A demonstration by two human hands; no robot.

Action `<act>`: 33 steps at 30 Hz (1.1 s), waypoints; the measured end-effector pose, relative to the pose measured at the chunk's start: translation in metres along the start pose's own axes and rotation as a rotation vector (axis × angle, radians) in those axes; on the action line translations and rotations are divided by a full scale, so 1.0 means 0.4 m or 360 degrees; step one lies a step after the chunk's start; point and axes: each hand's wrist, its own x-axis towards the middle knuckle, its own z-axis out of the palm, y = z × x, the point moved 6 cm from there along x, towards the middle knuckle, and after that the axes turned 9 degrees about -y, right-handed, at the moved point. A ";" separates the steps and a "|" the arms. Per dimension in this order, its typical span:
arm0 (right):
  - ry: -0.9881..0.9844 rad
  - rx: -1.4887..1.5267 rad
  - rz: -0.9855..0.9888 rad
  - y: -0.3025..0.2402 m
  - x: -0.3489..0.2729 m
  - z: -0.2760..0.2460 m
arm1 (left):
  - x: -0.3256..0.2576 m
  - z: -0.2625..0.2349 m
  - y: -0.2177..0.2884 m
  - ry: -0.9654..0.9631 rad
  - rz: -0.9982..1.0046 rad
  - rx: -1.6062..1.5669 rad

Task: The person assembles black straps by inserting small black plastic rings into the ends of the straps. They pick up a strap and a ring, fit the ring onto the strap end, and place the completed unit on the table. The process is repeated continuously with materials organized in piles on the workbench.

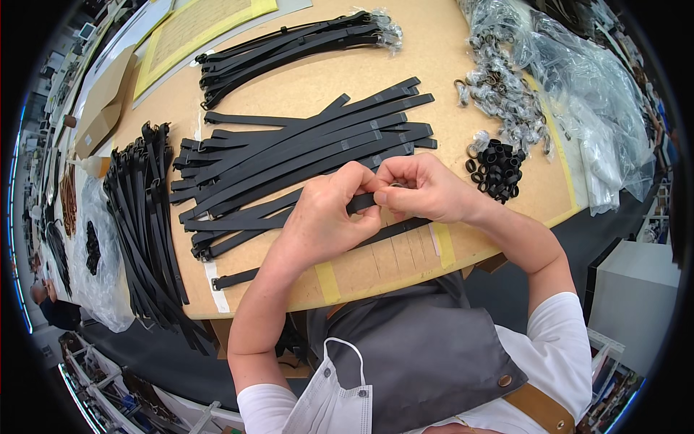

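Close together over the front of the table, both my hands work at the end of a black strap (361, 203). My left hand (325, 213) is closed, pinching the strap between thumb and fingers. Beside it, my right hand (423, 192) is closed on a small metal piece (396, 186) at the strap's end; the fingers hide most of it, and its exact kind does not show. Another black strap (237, 279) with a buckle at its left end lies below my hands, partly hidden by my left forearm. Many loose black straps (289, 160) spread out behind my hands.
Black keeper loops (499, 170) are heaped right of my right hand, below small plastic-wrapped metal pieces (506, 94). Clear plastic bags (593, 101) crowd the right edge. Buckled straps form a bundle (289, 54) at the back and hang over the left edge (144, 224).
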 end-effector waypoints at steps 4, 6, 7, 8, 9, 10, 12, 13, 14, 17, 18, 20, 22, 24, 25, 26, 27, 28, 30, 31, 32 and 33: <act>-0.0001 0.0044 -0.0139 0.018 0.008 0.004 | -0.003 0.005 0.007 -0.0014 -0.0019 -0.0119; -0.0007 0.0053 -0.0243 0.033 0.013 0.004 | -0.003 0.005 0.007 -0.0043 -0.0010 -0.0159; 0.0003 0.0062 -0.0242 0.029 0.014 0.010 | -0.004 0.006 0.003 -0.0040 0.0024 -0.0177; 0.0013 0.0072 -0.0240 0.021 0.014 0.019 | -0.005 0.006 0.003 -0.0037 0.0057 -0.0194; 0.0023 0.0082 -0.0238 0.017 0.013 0.023 | -0.006 0.006 0.001 -0.0061 0.0030 -0.0218; 0.0011 0.0066 -0.0270 0.018 0.013 0.022 | -0.005 0.005 0.003 -0.0088 0.0005 -0.0242; -0.0011 0.0035 -0.0333 0.024 0.013 0.015 | -0.005 0.000 0.005 -0.0118 -0.0065 -0.0309; -0.0095 0.0104 -0.0246 0.019 0.015 0.016 | -0.010 -0.006 0.003 -0.0109 -0.0115 -0.0351; -0.0168 0.0177 -0.0162 0.000 0.010 0.014 | -0.011 -0.011 0.004 -0.0113 -0.0161 -0.0393; -0.0275 0.0261 -0.0036 -0.026 0.001 0.006 | -0.012 -0.034 0.020 -0.0100 -0.0208 -0.0416; -0.0292 0.0267 -0.0014 -0.028 -0.001 0.003 | -0.012 -0.035 0.018 -0.0106 -0.0225 -0.0442; -0.0285 0.0149 -0.0012 -0.025 0.001 -0.011 | -0.012 -0.039 0.013 -0.0112 -0.0261 -0.0498; -0.0284 0.0063 -0.0021 -0.018 0.003 -0.017 | -0.012 -0.033 -0.002 -0.0130 -0.0148 -0.0449; -0.0287 0.0008 -0.0041 -0.014 0.006 -0.018 | -0.011 -0.027 -0.009 -0.0261 -0.0142 -0.0364; -0.0281 -0.0041 -0.0018 -0.006 0.008 -0.022 | -0.008 -0.026 -0.006 -0.0379 -0.0196 -0.0303; -0.0275 -0.0089 0.0004 0.003 0.008 -0.027 | -0.008 -0.022 -0.005 -0.0496 -0.0249 -0.0242; -0.0267 -0.0138 0.0027 0.007 0.008 -0.030 | -0.007 -0.016 -0.006 -0.0447 -0.0226 -0.0240; -0.0267 -0.0229 -0.0006 0.003 0.007 -0.028 | -0.007 -0.015 -0.005 -0.0433 -0.0209 -0.0250; -0.0265 -0.0412 -0.0071 -0.009 0.005 -0.021 | -0.009 -0.015 -0.003 -0.0406 -0.0174 -0.0271; -0.0282 -0.0496 -0.0087 -0.022 0.000 -0.010 | -0.007 -0.013 -0.005 -0.0372 -0.0156 -0.0307; -0.0316 -0.0473 -0.0115 -0.023 0.001 -0.003 | -0.010 -0.010 -0.012 -0.0373 -0.0191 -0.0366; -0.0349 -0.0451 -0.0143 -0.023 0.002 0.002 | -0.014 -0.008 -0.018 -0.0374 -0.0226 -0.0425</act>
